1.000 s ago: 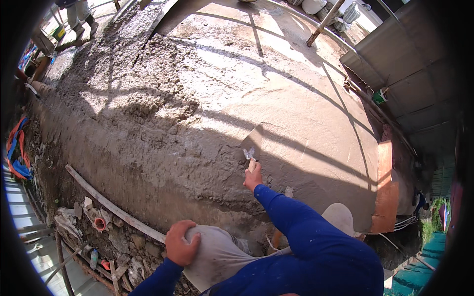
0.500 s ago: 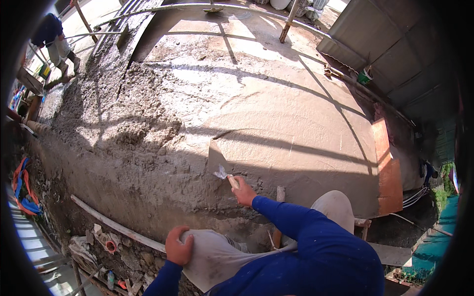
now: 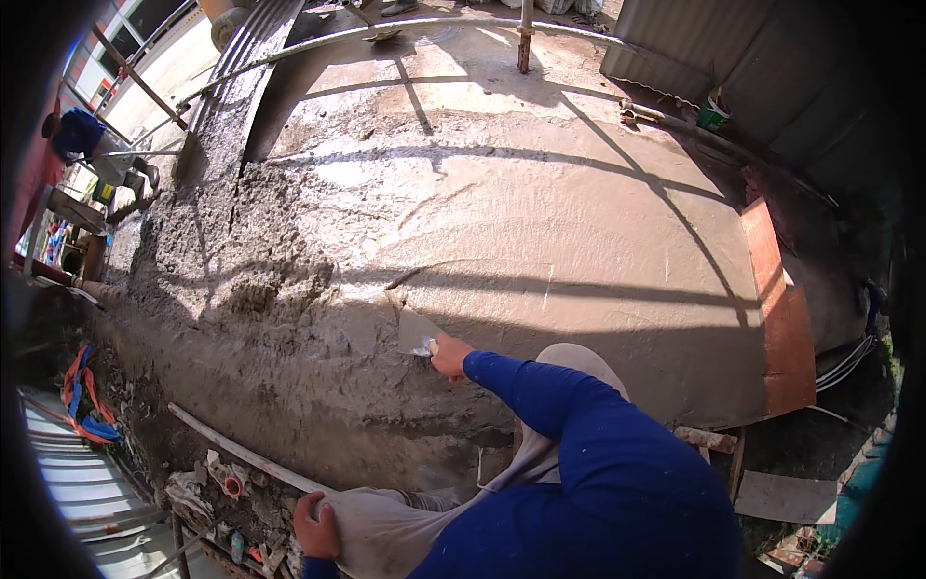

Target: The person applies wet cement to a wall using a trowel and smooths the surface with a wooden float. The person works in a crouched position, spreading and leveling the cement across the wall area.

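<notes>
Gripping the trowel (image 3: 416, 333), the right hand (image 3: 450, 356) is closed around its handle, arm stretched forward past the bent right knee (image 3: 584, 363). The blade lies against the wet mortar (image 3: 617, 256), where the rough, lumpy part on the left meets the smoother part on the right. A short dark groove runs just beyond the blade's tip. The left hand (image 3: 316, 526) rests on the left knee (image 3: 371, 526) — fingers loosely bent over the trouser cloth, thumb apart.

Bands of shadow cross the mortar, and the trowel is in a shaded stretch of it. Orange boards (image 3: 786, 338) edge the right side; a green bucket (image 3: 714, 113) stands farther up, near the metal sheets (image 3: 690, 48). At lower left, a pole (image 3: 241, 446) slants down toward the left hand, with an orange-and-blue strap (image 3: 85, 398) lying beyond it. A co-worker (image 3: 82, 135) bends over at upper left — well apart from the trowel.
</notes>
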Tool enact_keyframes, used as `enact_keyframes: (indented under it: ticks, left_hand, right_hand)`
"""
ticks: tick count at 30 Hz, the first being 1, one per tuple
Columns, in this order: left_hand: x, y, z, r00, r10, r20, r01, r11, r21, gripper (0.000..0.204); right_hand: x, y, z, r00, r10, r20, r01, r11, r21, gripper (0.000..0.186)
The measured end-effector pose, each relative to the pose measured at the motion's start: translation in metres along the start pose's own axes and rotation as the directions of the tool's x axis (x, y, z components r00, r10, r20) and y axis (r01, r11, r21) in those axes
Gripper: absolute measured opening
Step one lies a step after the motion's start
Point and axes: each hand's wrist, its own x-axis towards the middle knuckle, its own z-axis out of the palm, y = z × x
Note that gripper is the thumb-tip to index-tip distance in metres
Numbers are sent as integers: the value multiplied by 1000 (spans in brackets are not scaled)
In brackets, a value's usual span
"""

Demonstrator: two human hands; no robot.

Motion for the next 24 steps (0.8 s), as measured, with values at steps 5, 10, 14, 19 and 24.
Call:
enact_keyframes:
  ticks: [5,10,14,19,24]
  left_hand:
    - [-36,15,6,994,-8,-113,20,994,105,31]
    - [-41,35,15,991,15,-135,20,967,254,28]
    - [-29,88,34,998,49,-44,-34,955,294,26]
    - [22,213,98,852,463,243,-490,870,61,32]
    - [38,396,120,317,915,251,-916,363,-168,45]
  right_hand:
    - [9,-23,3,991,-114,73,130,952,-277,27]
    - [-40,-54,-29,993,99,64,-108,979,170,33]
    - [-54,-46,-35,997,-69,43,56,965,256,38]
    - [-41,-36,-37,972,-236,1,233,962,143,33]
    - [-21,-7,-31,866,-459,-195,489,861,142,30]
